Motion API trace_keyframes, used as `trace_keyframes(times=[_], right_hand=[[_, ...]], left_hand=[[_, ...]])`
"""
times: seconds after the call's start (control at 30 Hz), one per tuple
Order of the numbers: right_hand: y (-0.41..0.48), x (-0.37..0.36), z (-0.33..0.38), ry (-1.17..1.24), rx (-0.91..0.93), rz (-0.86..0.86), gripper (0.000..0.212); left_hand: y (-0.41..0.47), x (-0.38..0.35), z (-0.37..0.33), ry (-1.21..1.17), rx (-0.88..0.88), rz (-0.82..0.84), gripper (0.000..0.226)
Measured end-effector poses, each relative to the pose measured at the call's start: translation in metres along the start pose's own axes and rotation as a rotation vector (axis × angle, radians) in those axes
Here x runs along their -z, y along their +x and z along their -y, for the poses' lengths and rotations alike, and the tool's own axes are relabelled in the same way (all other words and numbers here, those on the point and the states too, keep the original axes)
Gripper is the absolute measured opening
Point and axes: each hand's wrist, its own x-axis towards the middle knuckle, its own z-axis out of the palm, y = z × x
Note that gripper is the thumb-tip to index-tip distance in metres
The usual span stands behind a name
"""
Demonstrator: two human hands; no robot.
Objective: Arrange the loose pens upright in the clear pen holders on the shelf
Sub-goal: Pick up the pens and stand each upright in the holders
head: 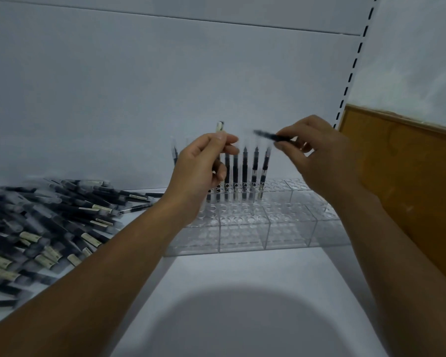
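Black pen (275,137) within right grip (319,161)

A shop: white display shelf (268,264), slotted upright (355,63), heap of identical pens (49,222).

Head-worn view, forward-down (near shelf (242,269))

Left forearm (101,253): bare, entered from lower left, rose diagonally toward centre.
Left hand (201,168): raised, back of hand in view; thumb and curled fingers pinched an upright pen (220,126).
Right forearm (386,248): bare, entered from lower right, angled up and inward.
Right hand (319,155): level with the left, near but apart; thumb and forefinger pinched a blurred pen (271,136) pointing leftward; remaining fingers loosely curled.
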Motion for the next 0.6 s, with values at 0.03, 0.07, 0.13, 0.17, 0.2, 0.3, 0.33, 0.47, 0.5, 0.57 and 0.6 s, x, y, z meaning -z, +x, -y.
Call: trace_keyframes(times=[0.03,0.07,0.13,0.17,0.2,0.3,0.33,0.47,0.5,0.57,0.6], right_hand=[[0.000,0.002,0.000,0.016,-0.042,-0.031,0.015],[0.000,0.003,-0.001,0.054,-0.106,-0.061,0.015],[-0.001,0.002,0.000,0.157,-0.286,-0.063,0.012],[-0.001,0.001,0.000,0.211,-0.377,-0.028,0.012],[-0.002,-0.002,0.000,0.255,-0.452,0.020,0.014],[-0.005,-0.007,-0.004,0.257,-0.550,0.153,0.019],[-0.006,-0.008,-0.005,0.247,-0.560,0.173,0.019],[-0.006,-0.009,-0.004,0.271,-0.600,0.188,0.020],[-0.005,-0.009,-0.004,0.265,-0.602,0.185,0.020],[-0.005,-0.010,-0.005,0.236,-0.594,0.191,0.020],[-0.006,-0.011,-0.005,0.221,-0.589,0.208,0.020]], left_hand=[[0.000,0.001,0.000,-0.017,-0.010,-0.008,0.024],[0.000,0.002,0.000,-0.025,-0.024,-0.010,0.024],[0.001,0.002,0.001,-0.020,-0.063,0.002,0.026],[0.001,0.002,0.002,-0.004,-0.086,0.006,0.027],[0.001,0.002,0.002,0.017,-0.109,0.008,0.028],[0.000,0.002,0.002,0.037,-0.155,0.013,0.029],[0.000,0.002,0.001,0.032,-0.163,0.017,0.029],[0.000,0.001,0.001,0.024,-0.156,0.030,0.029],[0.000,0.001,0.001,0.019,-0.152,0.037,0.028],[0.000,0.001,0.000,0.011,-0.159,0.053,0.026],[0.000,0.001,0.001,0.011,-0.166,0.059,0.025]])
